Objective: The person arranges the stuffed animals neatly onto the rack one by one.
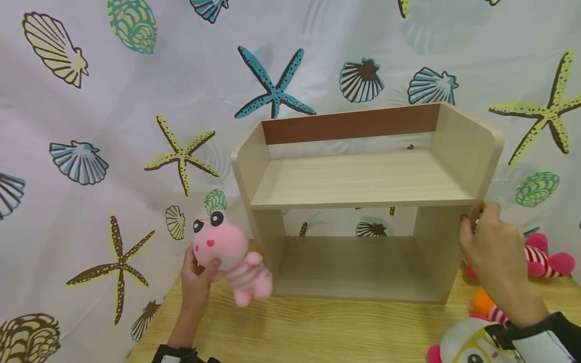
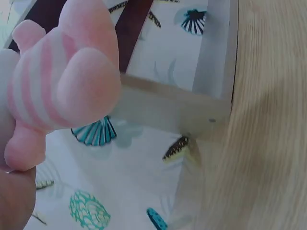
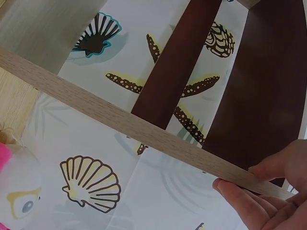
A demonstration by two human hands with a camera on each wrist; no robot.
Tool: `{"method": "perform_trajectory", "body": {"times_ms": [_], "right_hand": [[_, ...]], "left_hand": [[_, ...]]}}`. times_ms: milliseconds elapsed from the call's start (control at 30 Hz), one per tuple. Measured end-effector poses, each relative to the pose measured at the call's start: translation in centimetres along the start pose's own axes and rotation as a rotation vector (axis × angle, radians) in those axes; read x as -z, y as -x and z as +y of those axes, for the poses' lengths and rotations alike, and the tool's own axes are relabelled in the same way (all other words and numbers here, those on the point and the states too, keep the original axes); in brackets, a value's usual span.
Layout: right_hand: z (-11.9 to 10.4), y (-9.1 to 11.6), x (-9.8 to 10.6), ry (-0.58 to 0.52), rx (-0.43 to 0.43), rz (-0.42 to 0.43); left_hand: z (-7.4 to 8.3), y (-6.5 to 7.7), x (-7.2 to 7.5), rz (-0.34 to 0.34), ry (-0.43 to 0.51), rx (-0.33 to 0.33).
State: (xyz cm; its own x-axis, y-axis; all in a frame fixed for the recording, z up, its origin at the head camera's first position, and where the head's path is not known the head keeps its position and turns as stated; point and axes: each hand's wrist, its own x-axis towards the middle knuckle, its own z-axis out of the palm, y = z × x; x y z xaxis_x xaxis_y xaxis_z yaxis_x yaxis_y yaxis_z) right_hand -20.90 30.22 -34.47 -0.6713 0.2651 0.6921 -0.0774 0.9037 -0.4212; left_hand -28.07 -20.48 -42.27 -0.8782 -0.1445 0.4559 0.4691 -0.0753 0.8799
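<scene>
And here, low and left of centre in the head view, the left hand (image 1: 195,285) is holding the pink plush toy (image 1: 222,244) around its head, thumb under the chin, seemingly so that the body is hanging free beside the shelf unit (image 1: 363,179). Over at centre right, the right hand (image 1: 497,267) is pinching the unit's right panel, thumb inside, fingers outside, apparently steadying it. The unit is standing upright, 2 levels facing the camera. At lower right, 3 more toys are lying: a striped one (image 1: 540,257), an orange one (image 1: 482,302) and a white-faced one (image 1: 458,340). Everything's sitting on a wood-grain desk (image 1: 317,327), and a shell-and-starfish cloth (image 1: 122,186) is filling the background.
</scene>
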Motion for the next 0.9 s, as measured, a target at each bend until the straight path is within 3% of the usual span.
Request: {"method": "perform_trajectory", "body": {"times_ms": [200, 367, 533, 633, 767, 900], "right_hand": [[-0.1, -0.1, 0.0, 0.002, 0.003, -0.013], [0.0, -0.1, 0.0, -0.002, 0.008, -0.014], [0.0, -0.3, 0.2, 0.012, 0.006, 0.009], [-0.1, -0.2, 0.1, 0.009, -0.009, -0.001], [-0.1, -0.1, 0.0, 0.004, -0.022, -0.03], [-0.2, 0.0, -0.1, 0.012, -0.01, -0.028]], "left_hand": [[1.0, 0.9, -2.4, -0.146, 0.073, -0.143], [1.4, 1.6, -4.3, -0.287, 0.086, -0.159], [0.8, 1.7, -7.0, -0.413, 0.085, -0.164], [0.3, 1.6, -8.4, -0.425, 0.029, -0.145], [0.0, 1.4, -9.6, -0.384, -0.072, -0.114], [-0.4, 1.1, -10.7, -0.368, -0.102, -0.111]]}}
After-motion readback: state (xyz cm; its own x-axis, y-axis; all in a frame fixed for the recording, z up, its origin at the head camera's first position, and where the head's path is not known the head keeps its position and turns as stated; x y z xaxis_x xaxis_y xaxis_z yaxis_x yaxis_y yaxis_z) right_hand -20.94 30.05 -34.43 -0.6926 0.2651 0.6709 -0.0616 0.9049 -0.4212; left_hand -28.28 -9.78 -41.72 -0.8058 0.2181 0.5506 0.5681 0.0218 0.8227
